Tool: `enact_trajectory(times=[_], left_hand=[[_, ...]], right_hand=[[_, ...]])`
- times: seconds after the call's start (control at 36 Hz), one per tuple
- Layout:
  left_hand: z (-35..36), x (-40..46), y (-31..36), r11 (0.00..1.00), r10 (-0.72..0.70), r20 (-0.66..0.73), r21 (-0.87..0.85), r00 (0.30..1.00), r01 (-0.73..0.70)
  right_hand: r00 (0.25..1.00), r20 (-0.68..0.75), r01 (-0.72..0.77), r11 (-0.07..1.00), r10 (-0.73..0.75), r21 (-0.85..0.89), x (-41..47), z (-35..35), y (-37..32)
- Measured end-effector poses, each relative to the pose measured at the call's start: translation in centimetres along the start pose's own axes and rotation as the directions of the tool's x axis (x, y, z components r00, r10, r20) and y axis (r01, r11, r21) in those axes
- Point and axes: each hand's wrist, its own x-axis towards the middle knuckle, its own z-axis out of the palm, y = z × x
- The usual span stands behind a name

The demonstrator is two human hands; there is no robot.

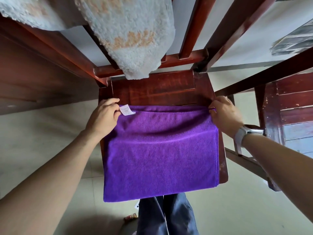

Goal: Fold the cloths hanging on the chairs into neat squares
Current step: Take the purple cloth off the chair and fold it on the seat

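Observation:
A purple cloth (160, 153) lies doubled over on the seat of a dark red wooden chair (152, 89), its near edge hanging past the seat's front. My left hand (103, 116) pinches the cloth's far left corner beside a small white label (126, 111). My right hand (223, 114) pinches the far right corner; a watch sits on that wrist. A fluffy pale blue and orange cloth (133, 34) hangs over the chair's backrest, reaching down to the seat's rear edge.
A second pale fluffy cloth (30, 12) drapes at the top left. Another wooden chair (291, 106) stands close on the right. A dark wooden panel (33, 78) fills the left side. My legs (166, 216) stand on the tiled floor.

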Motion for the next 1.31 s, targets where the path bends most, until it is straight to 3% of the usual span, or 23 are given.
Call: enact_trajectory(times=[0.19,0.47,0.69,1.06,1.31], left_hand=[[-0.6,-0.1,0.0,1.0,-0.018,0.05,0.006,0.999,0.018],[-2.6,-2.6,1.5,0.991,-0.057,-0.089,-0.124,0.994,0.046],[-5.4,-6.2,3.1,0.972,-0.122,-0.223,-0.224,0.967,0.071],[-13.8,-16.5,7.3,0.978,-0.128,-0.291,-0.198,0.948,0.071],[-18.9,-22.6,9.0,0.979,-0.058,-0.307,-0.201,0.95,-0.005]], right_hand=[[0.994,0.081,-0.086,0.986,0.075,0.145,-0.4,-0.1,-0.4],[0.974,0.212,-0.105,0.983,0.073,0.147,-1.4,-0.8,-1.3],[1.0,0.008,0.0,0.964,-0.003,0.264,-4.2,-3.5,-0.1],[0.929,-0.151,0.355,0.93,-0.339,0.095,-14.5,-13.2,-1.0],[0.892,-0.36,0.361,0.911,-0.275,0.199,-20.9,-19.3,-2.7]])
